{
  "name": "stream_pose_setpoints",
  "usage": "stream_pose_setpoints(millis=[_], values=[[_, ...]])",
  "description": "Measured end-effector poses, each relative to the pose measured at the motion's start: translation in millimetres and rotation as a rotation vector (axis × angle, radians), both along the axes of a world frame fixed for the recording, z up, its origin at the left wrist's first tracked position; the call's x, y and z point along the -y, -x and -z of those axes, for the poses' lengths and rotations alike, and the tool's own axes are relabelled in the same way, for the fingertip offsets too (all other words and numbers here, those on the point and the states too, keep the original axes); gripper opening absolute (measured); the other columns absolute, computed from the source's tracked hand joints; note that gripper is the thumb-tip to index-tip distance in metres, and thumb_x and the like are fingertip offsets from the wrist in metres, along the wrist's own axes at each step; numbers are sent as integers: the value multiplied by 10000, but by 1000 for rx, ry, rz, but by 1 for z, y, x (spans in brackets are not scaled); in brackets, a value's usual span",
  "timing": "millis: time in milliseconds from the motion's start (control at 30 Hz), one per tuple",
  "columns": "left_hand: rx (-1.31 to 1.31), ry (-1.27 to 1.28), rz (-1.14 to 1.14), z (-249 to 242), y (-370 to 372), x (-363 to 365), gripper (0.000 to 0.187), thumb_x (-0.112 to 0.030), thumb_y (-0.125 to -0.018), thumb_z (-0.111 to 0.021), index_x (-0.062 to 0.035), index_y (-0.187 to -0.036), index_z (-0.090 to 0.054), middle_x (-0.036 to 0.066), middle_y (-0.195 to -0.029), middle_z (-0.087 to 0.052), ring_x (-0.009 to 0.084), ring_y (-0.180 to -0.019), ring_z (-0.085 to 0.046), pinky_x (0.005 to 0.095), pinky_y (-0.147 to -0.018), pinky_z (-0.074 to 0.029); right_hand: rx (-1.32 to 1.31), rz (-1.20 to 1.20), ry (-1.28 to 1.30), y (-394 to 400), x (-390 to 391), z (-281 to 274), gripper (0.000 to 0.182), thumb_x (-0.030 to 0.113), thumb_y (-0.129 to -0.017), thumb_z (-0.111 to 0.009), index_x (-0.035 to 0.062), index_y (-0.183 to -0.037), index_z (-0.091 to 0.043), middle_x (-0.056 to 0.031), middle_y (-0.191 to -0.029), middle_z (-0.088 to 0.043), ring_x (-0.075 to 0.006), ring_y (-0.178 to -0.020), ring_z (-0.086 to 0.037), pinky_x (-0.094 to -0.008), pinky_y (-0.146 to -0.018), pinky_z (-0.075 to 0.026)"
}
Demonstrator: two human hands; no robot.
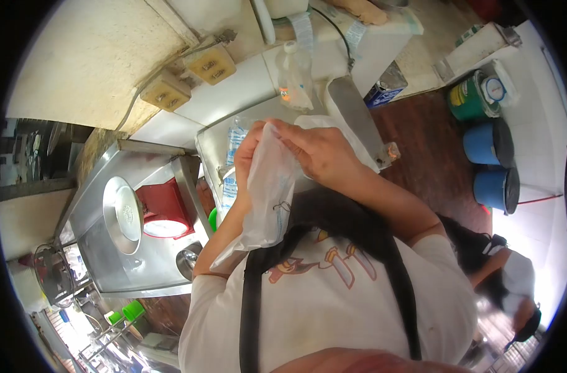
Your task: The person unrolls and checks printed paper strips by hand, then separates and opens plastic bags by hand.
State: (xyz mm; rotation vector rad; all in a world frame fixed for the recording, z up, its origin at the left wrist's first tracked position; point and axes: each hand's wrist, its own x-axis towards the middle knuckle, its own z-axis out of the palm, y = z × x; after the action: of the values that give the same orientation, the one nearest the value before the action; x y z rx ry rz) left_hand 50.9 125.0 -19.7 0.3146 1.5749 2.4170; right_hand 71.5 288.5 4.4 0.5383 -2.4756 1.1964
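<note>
A thin white plastic bag (270, 180) hangs between my two hands, down over the front of my apron. My left hand (247, 152) pinches its top edge from one side. Close beside it, my right hand (318, 149) grips the same edge, with the fingertips of both hands nearly touching. Behind the hands is a pale counter (212, 140), where a clear plastic bottle (295, 78) with an orange label stands. Blue-printed plastic (236, 133) lies by my left hand.
On a steel table (100, 264) at left are a red scale (165, 208) and a round metal pan (123, 214). Blue buckets (485, 143) and a green bucket (473, 96) stand at right. Another person (510, 273) is at lower right. Two outlets (165, 91) are on the wall.
</note>
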Motion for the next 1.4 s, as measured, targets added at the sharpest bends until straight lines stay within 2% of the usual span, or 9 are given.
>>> stream_pose_setpoints(millis=[133, 200, 300, 467, 567, 800, 933, 1233, 1400], values=[[-410, 736, -123, -41, -12, -15, 35, -83, -936, -625, -58, -960, -621, -10, -932, -564, 105, -843, -551, 264, -728, -468, -224, 78, 38, 4, -13, 6, 145, 131, -912, -639, 52, -1033, -655, -113, -819, -682, -326, -718, -655, -394, -633, -530], [-424, 781, -118, -47, -16, -21, 44, -84, -929, -625, -48, -952, -614, -8, -921, -576, 109, -831, -555, 267, -712, -470, -217, 75, 91, 3, -19, 7, 111, 155, -920, -646, 49, -949, -645, -110, -795, -664, -325, -711, -649, -396, -626, -523], [-147, 271, -66, -26, -16, -27, 76, -97, -922, -622, -35, -963, -609, -1, -913, -594, 115, -820, -558, 276, -702, -476, -110, 93, 206, -1, -27, 14, 119, 161, -911, -666, 45, -919, -645, -112, -797, -656, -325, -711, -647, -404, -631, -518], [-27, 173, -67, 6, -7, -25, 126, -139, -932, -627, -34, -1001, -622, 4, -916, -601, 103, -824, -561, 262, -702, -479, -123, 95, 178, 2, -45, 11, 142, 89, -874, -689, 19, -992, -652, -133, -861, -671, -332, -771, -656, -412, -679, -526], [142, -38, -50, -31, -17, -45, 128, -161, -944, -629, -44, -994, -633, 4, -911, -607, 92, -837, -572, 247, -690, -478, -107, 18, 107, 3, -48, 14, 238, 49, -854, -687, 10, -1087, -656, -150, -922, -681, -337, -822, -661, -408, -716, -536], [137, 180, -100, -10, -10, -42, 128, -164, -968, -601, -51, -1021, -633, 5, -879, -624, 84, -784, -589, 241, -628, -479, -110, -1, 118, 4, -42, 17, 380, 23, -867, -642, 22, -1246, -612, -173, -1036, -695, -341, -881, -678, -401, -759, -552], [205, -21, -53, -16, -13, -42, 104, -140, -964, -609, -61, -1030, -628, -12, -890, -630, 66, -779, -589, 224, -643, -481, -24, -13, 40, 1, -41, 9, 423, 50, -890, -633, 24, -1307, -566, -181, -1082, -692, -335, -896, -690, -402, -757, -558], [38, 15, 79, -4, -6, -25, 116, -89, -911, -671, -59, -1012, -621, -29, -909, -621, 51, -805, -579, 219, -693, -479, -124, 110, 38, -7, -28, 12, 128, 119, -942, -613, 29, -1032, -602, -133, -911, -688, -337, -770, -675, -417, -656, -540], [-98, 174, 69, 0, -3, -13, 128, -71, -889, -692, -38, -988, -619, -25, -923, -617, 56, -819, -570, 226, -707, -470, 22, 161, 156, -9, -30, 13, 90, 92, -951, -629, 22, -1008, -636, -114, -809, -665, -223, -706, -670, -333, -622, -515]])
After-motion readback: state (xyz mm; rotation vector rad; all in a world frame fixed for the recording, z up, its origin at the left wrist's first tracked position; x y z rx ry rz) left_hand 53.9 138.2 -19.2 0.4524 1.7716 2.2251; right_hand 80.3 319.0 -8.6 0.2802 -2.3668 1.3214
